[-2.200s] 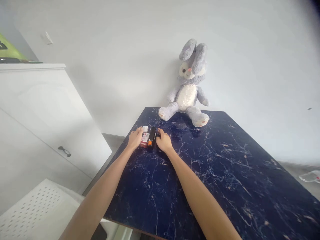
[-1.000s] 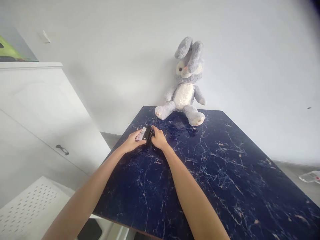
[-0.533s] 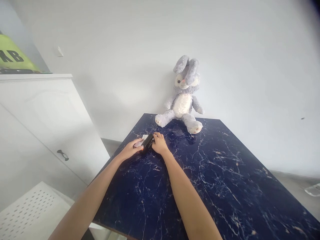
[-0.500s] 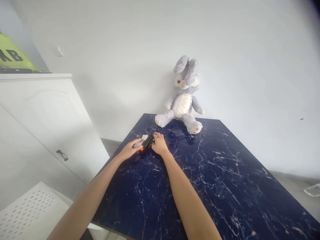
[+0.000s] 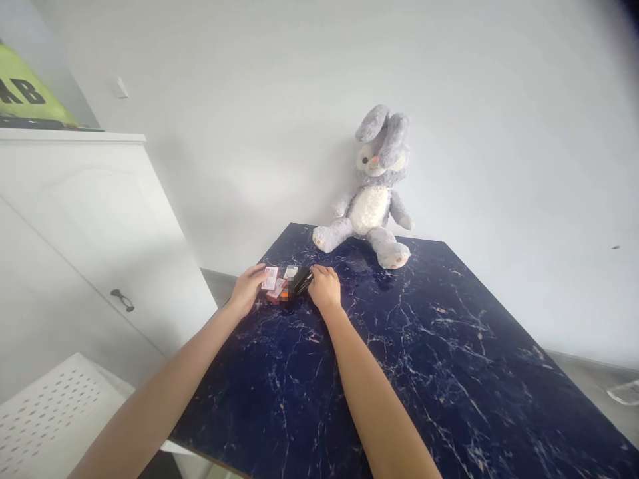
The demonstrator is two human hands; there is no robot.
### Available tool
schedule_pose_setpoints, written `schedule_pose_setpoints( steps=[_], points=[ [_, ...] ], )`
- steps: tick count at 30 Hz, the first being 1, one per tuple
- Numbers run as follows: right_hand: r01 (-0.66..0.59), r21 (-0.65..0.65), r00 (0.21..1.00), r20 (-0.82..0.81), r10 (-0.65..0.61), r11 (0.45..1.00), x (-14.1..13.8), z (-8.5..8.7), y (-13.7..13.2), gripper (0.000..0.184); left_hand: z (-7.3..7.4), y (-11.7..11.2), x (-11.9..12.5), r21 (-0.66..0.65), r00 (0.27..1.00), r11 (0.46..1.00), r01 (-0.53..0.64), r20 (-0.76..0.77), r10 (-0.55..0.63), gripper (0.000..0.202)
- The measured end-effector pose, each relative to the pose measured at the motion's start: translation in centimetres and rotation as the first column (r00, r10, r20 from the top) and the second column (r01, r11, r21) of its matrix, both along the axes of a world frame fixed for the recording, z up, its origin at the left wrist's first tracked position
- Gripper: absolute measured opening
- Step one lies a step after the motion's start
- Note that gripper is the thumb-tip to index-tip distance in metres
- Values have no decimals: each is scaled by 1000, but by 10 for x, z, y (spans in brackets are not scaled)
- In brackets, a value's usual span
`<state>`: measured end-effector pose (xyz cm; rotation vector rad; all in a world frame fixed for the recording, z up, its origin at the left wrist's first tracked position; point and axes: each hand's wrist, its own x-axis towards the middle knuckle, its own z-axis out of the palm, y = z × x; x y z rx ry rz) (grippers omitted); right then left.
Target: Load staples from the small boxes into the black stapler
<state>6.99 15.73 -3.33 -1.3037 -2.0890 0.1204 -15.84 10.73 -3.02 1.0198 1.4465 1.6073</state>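
Note:
My left hand [image 5: 248, 289] is at the far left part of the table, closed on a small flat red-and-white box [image 5: 270, 278] with print on it. Just below that lies a second red-and-white box [image 5: 276, 291], which looks much alike. My right hand [image 5: 325, 287] is closed round the right edge of a dark black case [image 5: 300, 282] that rests on the table; its fingertips are partly hidden. Between the boxes and the case are a whitish piece [image 5: 290, 271] and a patch of orange [image 5: 284, 294], too blurred to name.
The dark blue marbled table [image 5: 399, 372] carries a grey plush rabbit [image 5: 372, 206] at its back, by the wall. On the left stand a white cabinet [image 5: 80, 219] and, lower, a white perforated seat [image 5: 50, 406]. A clear object [image 5: 624, 394] lies beyond the table's right edge.
My left hand has moved left, away from the black case, with a red-and-white box in its fingers. The second box now shows more plainly. My right hand stays at the case.

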Motion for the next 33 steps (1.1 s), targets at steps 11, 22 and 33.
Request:
schedule_pose_setpoints(
  steps=[11,22,33],
  points=[
    [82,-181,826,-538,-168,980,12,-2,13,24,12,-14,5,47,644,997,65,-765,-6,32],
    [83,-243,846,-496,-197,966,16,-11,22,30,22,-26,18,10,439,933,361,-884,-160,48],
    [-134,-291,910,-415,1,947,6,-7,12,20,34,-31,23,-103,450,871,480,-823,-345,55]
  ],
)
